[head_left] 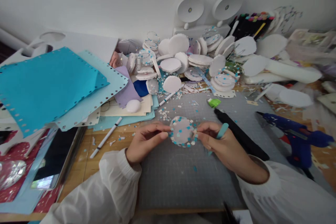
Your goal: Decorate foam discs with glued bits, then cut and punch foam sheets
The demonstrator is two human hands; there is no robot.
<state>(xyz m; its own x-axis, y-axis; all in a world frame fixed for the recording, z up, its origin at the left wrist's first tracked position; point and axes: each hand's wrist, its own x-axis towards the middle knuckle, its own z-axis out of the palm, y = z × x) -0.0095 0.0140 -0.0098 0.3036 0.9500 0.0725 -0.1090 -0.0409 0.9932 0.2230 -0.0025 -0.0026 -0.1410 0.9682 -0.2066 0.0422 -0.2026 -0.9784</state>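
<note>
A round white disc point(182, 132) rimmed with small blue and white paper flowers is held above the grey cutting mat point(168, 182). My left hand point(148, 141) pinches its left edge between thumb and finger. At the opposite edge, my right hand point(223, 143) is closed, thumb and fingertips on the flowered rim. A slim teal tool point(222, 130) is tucked through the right hand's fingers; its kind cannot be made out. Loose paper flowers point(164, 113) lie on the mat just beyond the disc.
White discs point(170, 65), several ringed with flowers, are heaped at the back. A blue glue gun point(296, 133) and a black rod-like object point(240, 134) lie right. Punched blue paper point(49, 87), a white marker point(106, 137) and a phone point(56, 157) lie left.
</note>
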